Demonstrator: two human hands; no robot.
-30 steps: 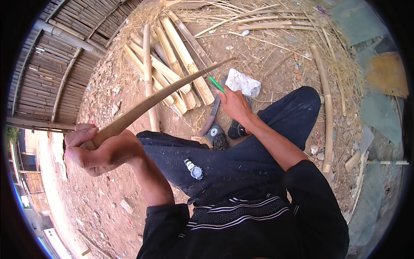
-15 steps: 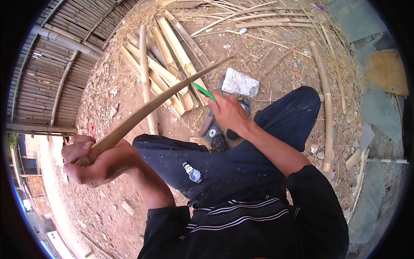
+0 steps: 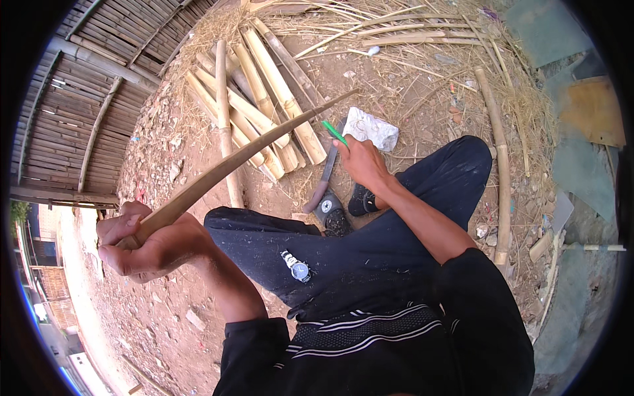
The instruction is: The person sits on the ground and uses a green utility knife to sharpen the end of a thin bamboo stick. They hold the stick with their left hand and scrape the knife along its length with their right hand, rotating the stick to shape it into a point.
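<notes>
My left hand is closed around the near end of a long bamboo strip. The strip slants up and away to the right, narrowing to a thin tip. My right hand grips a slim green pen-shaped tool; its exact kind is not clear. This tool's upper end is near the strip's far part, with a small gap between them. Below the right hand, a blade with a curved handle lies beside my shoe. A wristwatch rests on my left thigh.
Split bamboo pieces are piled on the dirt ahead. A whitish stone block sits past my right hand. A bamboo pole lies to the right, near grey sheets. A bamboo wall stands at left.
My right hand has moved right and slightly nearer to me, drawing the green tool off the strip. My left hand and the strip have barely shifted.
</notes>
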